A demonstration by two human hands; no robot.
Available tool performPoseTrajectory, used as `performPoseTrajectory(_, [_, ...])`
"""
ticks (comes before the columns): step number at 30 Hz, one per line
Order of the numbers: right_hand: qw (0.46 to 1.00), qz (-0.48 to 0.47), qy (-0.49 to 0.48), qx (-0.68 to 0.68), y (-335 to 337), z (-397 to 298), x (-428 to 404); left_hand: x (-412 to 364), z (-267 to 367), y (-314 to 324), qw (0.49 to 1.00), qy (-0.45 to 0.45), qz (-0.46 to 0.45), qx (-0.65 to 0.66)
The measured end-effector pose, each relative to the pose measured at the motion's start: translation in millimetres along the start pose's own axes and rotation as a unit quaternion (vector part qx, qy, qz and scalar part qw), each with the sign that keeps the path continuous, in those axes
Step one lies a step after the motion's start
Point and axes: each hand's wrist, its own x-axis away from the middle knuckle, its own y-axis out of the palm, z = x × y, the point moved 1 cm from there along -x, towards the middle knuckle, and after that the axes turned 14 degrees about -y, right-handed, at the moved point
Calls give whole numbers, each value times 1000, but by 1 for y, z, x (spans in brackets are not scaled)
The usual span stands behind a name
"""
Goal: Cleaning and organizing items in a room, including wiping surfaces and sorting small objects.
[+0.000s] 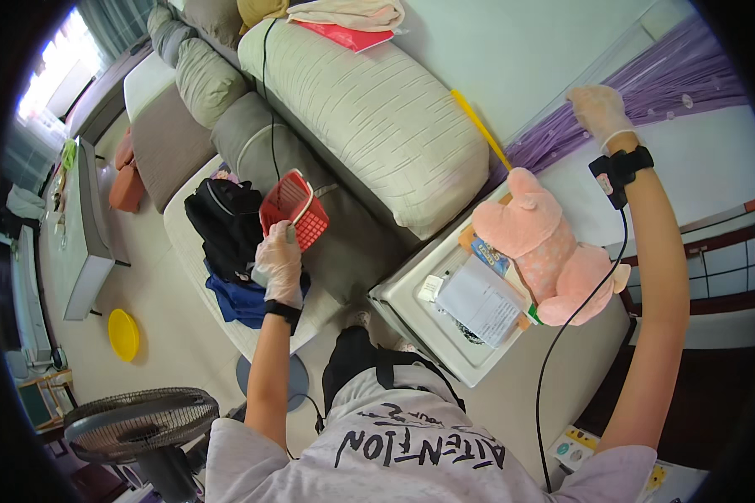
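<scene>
My left hand (280, 261), in a thin clear glove, grips a small red plastic basket (296, 210) with a pale handle, and a greyish object shows in the same hand. The basket is above the seat of a grey sofa (346, 251), beside a black backpack (226, 217) and blue cloth (226, 298). At the upper right, my gloved right hand (598, 113) is closed at a purple string curtain (660, 82); whether strands are between its fingers is hard to tell. Nearer me, a pink plush toy (547, 251) lies on a white cabinet (472, 371) beside papers (481, 298).
A standing fan (145, 424) is at the lower left and a yellow basin (123, 335) on the floor. A yellow stick (481, 129) leans by the sofa's armrest (365, 126). Black cables run from my right wrist and across the sofa. A long table (88, 251) stands left.
</scene>
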Motion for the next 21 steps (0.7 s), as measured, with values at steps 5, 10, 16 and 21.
performPoseTrajectory(5, [999, 15, -20, 21, -6, -10, 6, 1, 17, 79, 995, 51, -61, -59])
performPoseTrajectory(10, [999, -35, 9, 12, -7, -19, 3, 23, 38, 133, 956, 83, -279, -21])
performPoseTrajectory(16, [999, -31, 17, 42, 4, -18, 11, 8, 69, 108, 945, -1, -314, 90])
performPoseTrajectory(21, [998, -42, -5, 53, 0, -21, 12, -37, 114, 56, 947, -126, -264, 129])
